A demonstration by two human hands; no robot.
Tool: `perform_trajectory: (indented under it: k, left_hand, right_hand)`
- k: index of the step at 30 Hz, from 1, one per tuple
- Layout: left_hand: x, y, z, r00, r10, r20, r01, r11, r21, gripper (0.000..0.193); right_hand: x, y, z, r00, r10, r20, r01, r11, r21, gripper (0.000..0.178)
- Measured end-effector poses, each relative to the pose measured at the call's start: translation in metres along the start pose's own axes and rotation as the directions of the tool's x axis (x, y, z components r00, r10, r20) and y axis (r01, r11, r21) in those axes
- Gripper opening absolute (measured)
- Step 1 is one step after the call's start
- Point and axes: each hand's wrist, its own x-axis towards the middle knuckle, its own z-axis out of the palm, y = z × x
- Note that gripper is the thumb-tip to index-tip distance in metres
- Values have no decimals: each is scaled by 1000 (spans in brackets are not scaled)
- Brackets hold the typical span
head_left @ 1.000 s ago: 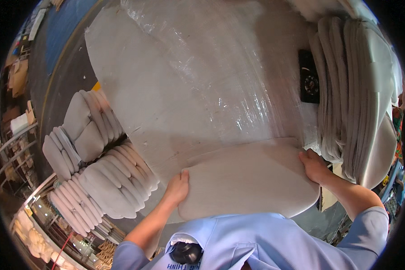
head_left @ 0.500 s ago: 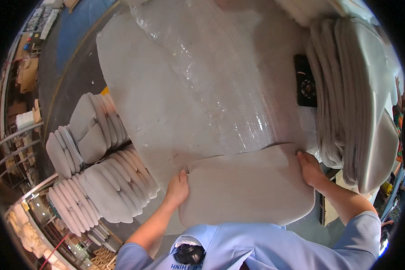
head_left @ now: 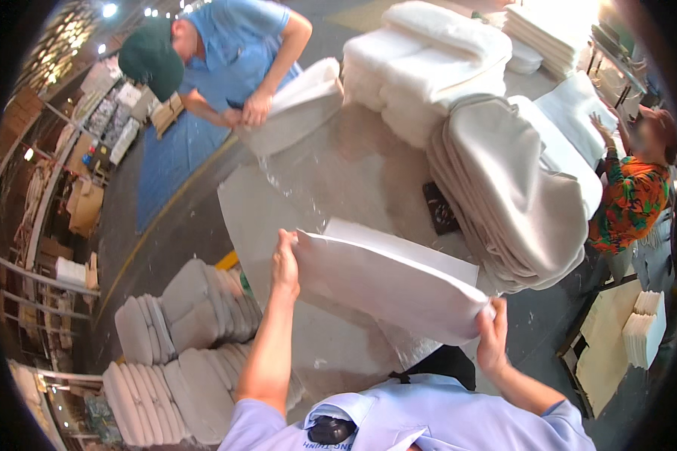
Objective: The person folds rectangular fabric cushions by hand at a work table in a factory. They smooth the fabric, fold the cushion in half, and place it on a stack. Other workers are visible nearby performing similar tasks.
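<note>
A pale grey cushion cover [head_left: 384, 289] with rounded corners is held up in front of me, tilted above the table [head_left: 248, 207]. My left hand [head_left: 284, 264] grips its left end, fingers closed on the edge. At the other end, my right hand [head_left: 492, 338] pinches the lower right corner. Beyond the cover's far edge shows a flat white sheet [head_left: 406, 246]; whether it is inside or behind the cover I cannot tell. To the right, a thick stack of grey covers [head_left: 504, 195] is heaped on the table, beside a dark rectangular object [head_left: 439, 208].
Across the table, a co-worker [head_left: 241, 52] in blue handles a pale cover [head_left: 301, 113]. White fluffy padding [head_left: 421, 68] is piled at the far side. Grey cushions [head_left: 203, 301] stand in rows at lower left. Another person [head_left: 632, 199] works at right, near a board [head_left: 605, 357].
Both hands have raised the cover from near my body and tilted it, so the white sheet shows. My view has lifted, bringing the co-worker and the person at right into sight.
</note>
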Motion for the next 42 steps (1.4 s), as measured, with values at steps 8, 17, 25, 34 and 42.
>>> perform_trajectory:
  k: [8, 17, 25, 34, 42]
  left_hand:
    - [71, -10, 70, 992, 67, 107, -17, 910, -415, 66]
    - [39, -13, 120, 985, 54, 167, 50, 826, -561, 73]
    - [-60, -15, 143, 950, 252, 183, -215, 956, -199, 94]
    - [-43, 7, 158, 986, 166, 11, -163, 978, -132, 53]
    - [29, 16, 112, 892, 447, 66, -424, 778, 464, 26]
  right_hand:
    - [-64, 32, 20, 782, 125, 611, -126, 991, -41, 43]
    - [-10, 9, 32, 661, 181, 729, -172, 981, -88, 43]
    - [129, -74, 102, 803, -403, 439, 490, 866, -102, 18]
    - [242, -64, 195, 824, -296, 484, 474, 828, -300, 53]
    - [247, -58, 216, 797, -360, 486, 522, 814, -253, 33]
